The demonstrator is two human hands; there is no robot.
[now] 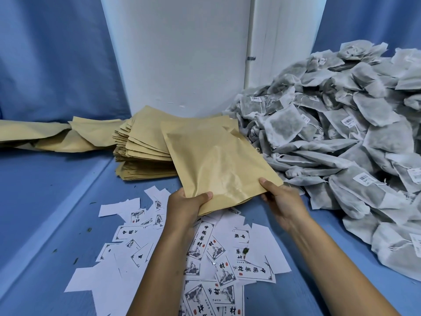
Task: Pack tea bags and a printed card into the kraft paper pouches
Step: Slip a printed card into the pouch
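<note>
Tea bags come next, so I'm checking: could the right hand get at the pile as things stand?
Probably yes: the tea bag pile lies uncovered just beside the right hand, but that hand holds the kraft pouch and must let go first.

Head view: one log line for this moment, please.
stage: pouch pickup | left hand: grips kraft pouch | right hand: grips pouch | tea bags: piled right | cards: scattered below

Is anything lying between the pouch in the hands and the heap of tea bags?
Nothing visible. The kraft pouch, gripped by the left hand and the right hand, sits right beside the tea bag heap, with no object between them.
</note>
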